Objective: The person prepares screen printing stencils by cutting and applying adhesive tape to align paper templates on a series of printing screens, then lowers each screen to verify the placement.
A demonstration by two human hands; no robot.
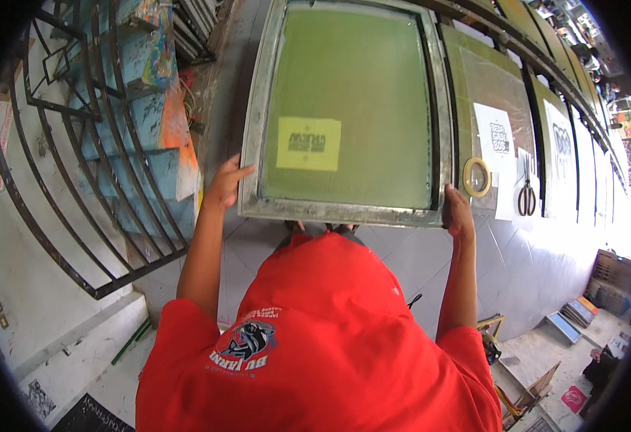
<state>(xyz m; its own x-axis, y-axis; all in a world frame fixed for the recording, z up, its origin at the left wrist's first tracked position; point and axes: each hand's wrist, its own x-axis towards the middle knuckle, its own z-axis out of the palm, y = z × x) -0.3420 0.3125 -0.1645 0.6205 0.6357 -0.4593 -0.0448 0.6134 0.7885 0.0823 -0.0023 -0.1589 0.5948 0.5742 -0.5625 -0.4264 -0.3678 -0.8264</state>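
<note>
A bright red T-shirt with short sleeves that end well up the arms from the bare left hand and right hand. Nearer the left hand, the chest carries a printed emblem: a dark and grey fish, with white lettering by it. Dark trousers show between the hands.

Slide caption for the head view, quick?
Left hand and right hand hold a metal-framed green printing screen by opposite sides.
</note>
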